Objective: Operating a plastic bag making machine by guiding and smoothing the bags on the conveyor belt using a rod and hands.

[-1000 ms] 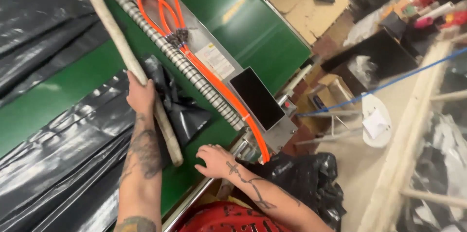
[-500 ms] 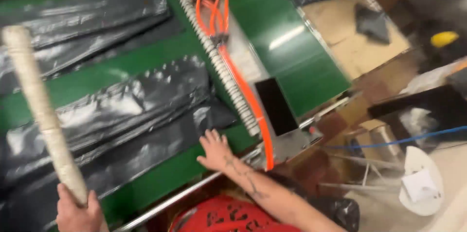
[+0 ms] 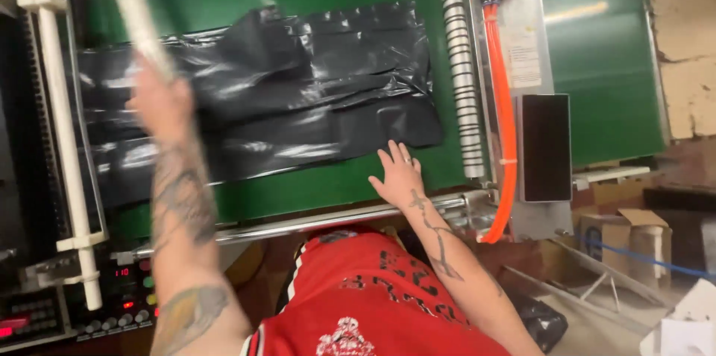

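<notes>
Fingers of the right hand (image 3: 399,175) spread flat, palm down, on the green belt (image 3: 328,180) right at the lower edge of the black plastic sheet (image 3: 298,95); fingertips touch or nearly touch the film. Left hand (image 3: 160,102) raised, fingers wrapped around a pale wrapped stick (image 3: 134,9) that slants up out of frame; motion blur hides how tightly they close.

Sheet lies crumpled across the belt, between the white rail (image 3: 63,125) on the left and the ribbed roller (image 3: 459,65) on the right, its right edge just beside that roller. Orange hoses (image 3: 503,102) run down past the roller, a dark panel (image 3: 544,147) beside them. Control box with small lit indicators (image 3: 123,292) sits low left.

Judgement on doing this well: keep the flat palm pinning the film near its edge so it does not slide while the stick works the wrinkles. Sweep the stick away from the pinning hand, outward across the folds. Keep fingertips clear of the roller gap; thin film snags and drags easily there. The film is slick, so press evenly rather than pinching.
</notes>
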